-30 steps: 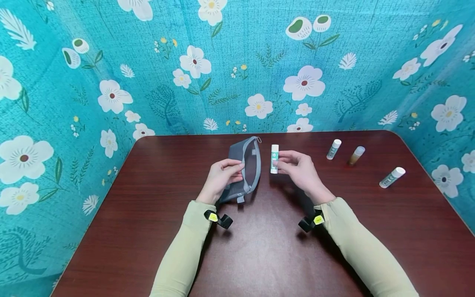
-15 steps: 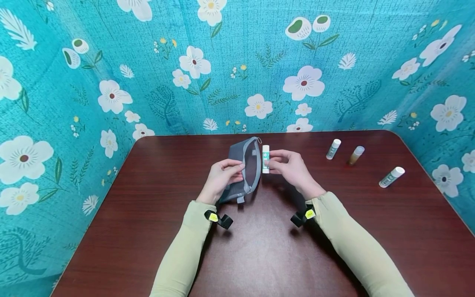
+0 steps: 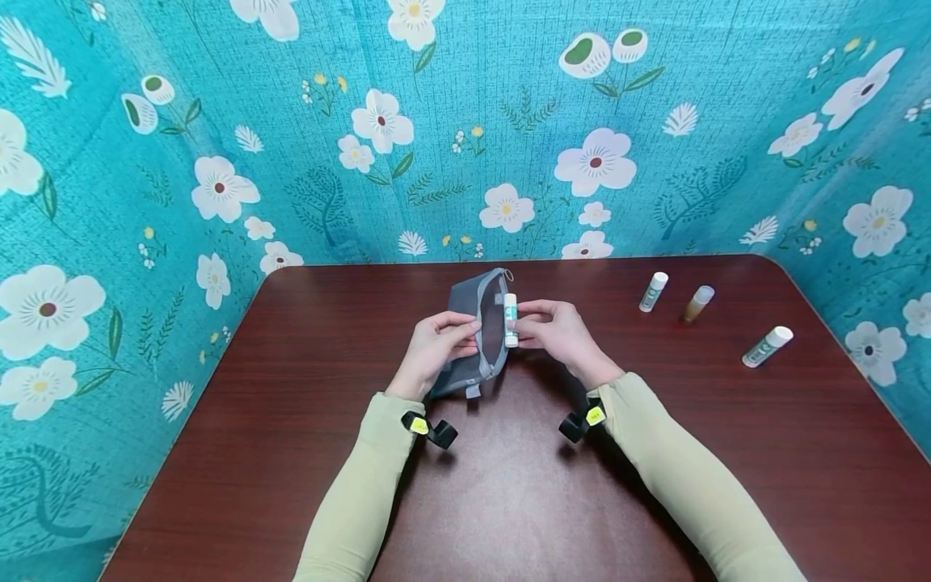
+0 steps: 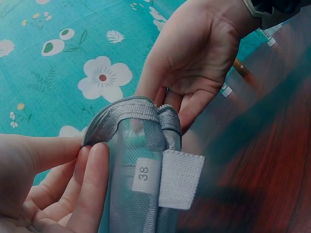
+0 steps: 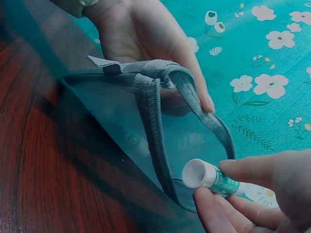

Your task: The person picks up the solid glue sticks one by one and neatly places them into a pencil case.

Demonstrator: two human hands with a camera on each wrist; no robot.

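White-&-green cylindrical tube (image 3: 511,309) is at the tip of your R hand (image 3: 562,328), by the unzipped mouth of the grey mesh pouch (image 3: 491,333). R hand's in a narrow pinch on tube; L hand (image 3: 432,346) pinches pouch's L edge.

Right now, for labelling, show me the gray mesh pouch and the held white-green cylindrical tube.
Gray mesh pouch (image 3: 464,298): head view, outer wall.
White-green cylindrical tube (image 5: 224,183): right wrist view, green label.

Sheer mesh pouch (image 3: 465,297), smooth plastic tube (image 3: 511,311), glossy tabletop (image 3: 502,485)
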